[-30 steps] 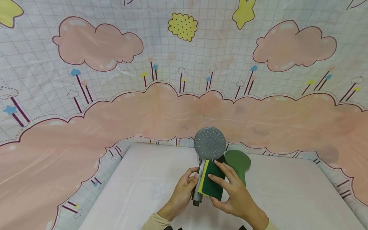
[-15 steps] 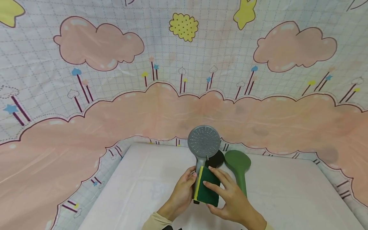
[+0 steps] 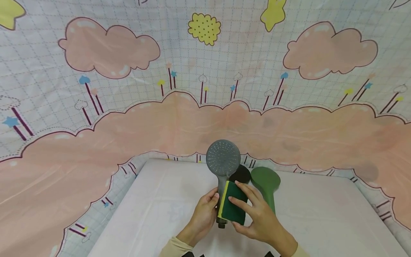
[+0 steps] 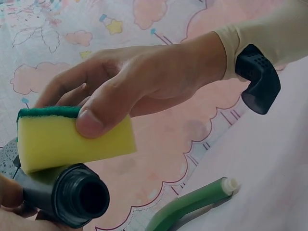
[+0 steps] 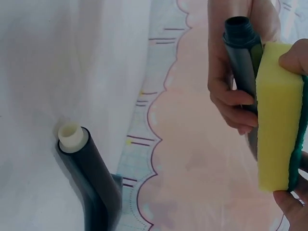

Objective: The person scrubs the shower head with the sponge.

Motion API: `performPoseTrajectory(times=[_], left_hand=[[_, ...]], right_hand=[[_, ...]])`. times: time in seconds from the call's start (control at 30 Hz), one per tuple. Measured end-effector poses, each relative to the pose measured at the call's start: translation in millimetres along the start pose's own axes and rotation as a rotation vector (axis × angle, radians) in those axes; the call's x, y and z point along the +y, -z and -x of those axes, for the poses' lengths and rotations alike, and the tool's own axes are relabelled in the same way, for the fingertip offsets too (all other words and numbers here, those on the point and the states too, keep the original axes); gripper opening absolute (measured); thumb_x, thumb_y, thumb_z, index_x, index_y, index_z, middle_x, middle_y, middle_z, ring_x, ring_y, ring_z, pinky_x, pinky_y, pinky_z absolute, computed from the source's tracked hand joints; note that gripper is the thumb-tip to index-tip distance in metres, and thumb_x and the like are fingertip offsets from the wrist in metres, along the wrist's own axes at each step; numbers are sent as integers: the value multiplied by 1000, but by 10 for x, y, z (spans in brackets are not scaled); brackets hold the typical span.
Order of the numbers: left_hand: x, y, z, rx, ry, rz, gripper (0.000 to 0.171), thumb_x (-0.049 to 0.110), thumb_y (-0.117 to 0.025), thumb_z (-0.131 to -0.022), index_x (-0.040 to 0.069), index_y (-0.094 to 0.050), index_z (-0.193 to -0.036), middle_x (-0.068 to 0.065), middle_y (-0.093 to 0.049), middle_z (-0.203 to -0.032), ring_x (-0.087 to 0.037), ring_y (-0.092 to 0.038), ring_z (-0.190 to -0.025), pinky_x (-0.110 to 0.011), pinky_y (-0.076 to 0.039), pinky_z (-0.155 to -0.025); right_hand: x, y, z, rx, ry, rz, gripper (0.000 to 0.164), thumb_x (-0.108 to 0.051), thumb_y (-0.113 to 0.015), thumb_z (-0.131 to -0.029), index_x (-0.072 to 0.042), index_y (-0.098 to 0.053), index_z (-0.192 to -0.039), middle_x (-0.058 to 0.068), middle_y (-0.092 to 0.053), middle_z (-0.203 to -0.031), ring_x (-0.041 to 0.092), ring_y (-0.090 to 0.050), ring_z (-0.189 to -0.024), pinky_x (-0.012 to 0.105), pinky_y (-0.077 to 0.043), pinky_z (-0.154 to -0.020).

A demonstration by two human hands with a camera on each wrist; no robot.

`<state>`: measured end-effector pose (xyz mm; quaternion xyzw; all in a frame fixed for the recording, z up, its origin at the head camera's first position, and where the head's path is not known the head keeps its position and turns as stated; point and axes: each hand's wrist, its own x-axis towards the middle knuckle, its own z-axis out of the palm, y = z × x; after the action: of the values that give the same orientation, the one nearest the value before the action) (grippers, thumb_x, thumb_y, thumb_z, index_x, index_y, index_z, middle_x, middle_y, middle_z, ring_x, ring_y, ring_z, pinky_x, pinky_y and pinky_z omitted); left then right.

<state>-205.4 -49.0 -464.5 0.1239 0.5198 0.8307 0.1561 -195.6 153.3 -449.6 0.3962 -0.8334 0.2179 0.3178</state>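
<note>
My left hand [image 3: 201,216] grips the handle of a grey shower head [image 3: 223,158], which stands raised with its nozzle face toward the head camera. Its threaded end [image 4: 91,195] shows in the left wrist view. My right hand [image 3: 261,217] holds a sponge [image 3: 233,203] between thumb and fingers, green scouring side outward. The sponge's yellow side [image 5: 276,120] lies against the handle, covering part of it from the head camera. In the right wrist view, only some right fingertips [image 5: 294,60] show at the edge.
Behind the hands, a green shower head [image 3: 265,180] lies on the white table [image 3: 321,214]. Beside it is a black shower head [image 3: 240,174], partly hidden by the sponge; its pale threaded end [image 5: 72,137] shows in the right wrist view. A patterned cloth [image 3: 192,125] rises behind the table.
The grey shower head has shifted left, uncovering more of the black one. The sponge has slid down along the handle, then back up a little. Both hands keep their hold.
</note>
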Motion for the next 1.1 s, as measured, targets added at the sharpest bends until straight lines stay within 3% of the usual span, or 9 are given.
performPoseTrajectory(times=[0.23,0.4,0.53,0.67,0.97,1.1], left_hand=[[5,-2,-12,-37,-15,44,53,16,-36,-107,-5,-20,-153,-22,-27,-158,-25,-34,-144,-26,-43,-108],[30,10,-44,-65,-31,42,55,15,-38,-107,-3,-17,-154,-21,-26,-159,-24,-34,-144,-27,-42,-109],[38,12,-59,-37,-43,24,54,16,-37,-107,5,-19,-156,-19,-31,-157,-20,-40,-141,-25,-43,-108],[43,6,-55,-9,-28,15,53,15,-36,-107,11,-20,-157,-16,-32,-157,-18,-42,-140,-25,-42,-108],[55,-17,-67,-16,-9,-8,54,13,-34,-107,9,-16,-158,-18,-23,-161,-27,-23,-150,-39,-27,-120],[55,-40,-79,-4,3,-12,54,10,-32,-106,7,-15,-157,-19,-20,-162,-30,-16,-151,-45,-18,-123]], right_hand=[[4,-3,20,10,-12,2,59,-44,-80,-73,-27,-65,-127,14,-46,-149,29,-44,-133,40,-46,-102],[-13,10,38,8,-6,-10,60,-43,-81,-73,-27,-64,-128,14,-46,-149,28,-44,-134,29,-38,-111],[-53,7,44,26,47,-36,58,-43,-79,-75,-24,-64,-128,16,-46,-149,30,-45,-132,19,-22,-119],[-70,4,37,45,85,-54,55,-43,-76,-79,-22,-64,-128,17,-45,-149,31,-46,-131,18,-19,-119],[4,27,7,56,37,-32,67,-36,-86,-65,-24,-64,-127,18,-47,-147,30,-43,-134,19,-20,-119],[58,33,-21,100,27,-30,55,-45,-77,-77,-22,-66,-126,18,-48,-147,31,-44,-133,19,-22,-118]])
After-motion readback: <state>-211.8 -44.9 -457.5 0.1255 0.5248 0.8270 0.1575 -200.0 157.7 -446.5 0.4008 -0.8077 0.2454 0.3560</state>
